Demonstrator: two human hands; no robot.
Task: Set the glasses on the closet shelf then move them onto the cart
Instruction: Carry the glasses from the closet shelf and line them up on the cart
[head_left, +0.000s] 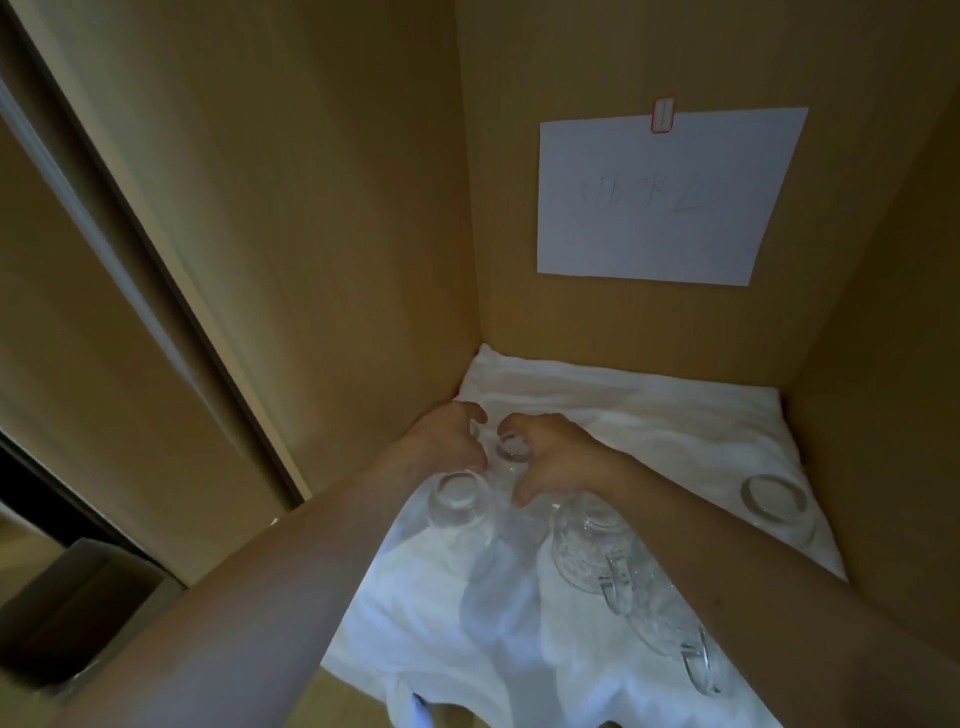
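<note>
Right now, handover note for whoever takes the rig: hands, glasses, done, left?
Left hand: fingers curled over a clear glass at the back left of the white cloth lining the wooden closet shelf.
Right hand: fingers curled round a small clear glass beside it.
Also on the cloth: an upturned clear tumbler at the front left, two patterned clear glass mugs with handles lying under the right forearm, one upturned clear glass far right.
Done: glasses are on the shelf.
Left: move them all to the cart, which is not in view.

Home closet interior: tan wood panels (332, 208), sliding door (104, 270), white cloth (649, 415) lining shelf, taped paper note (670, 197).
</note>
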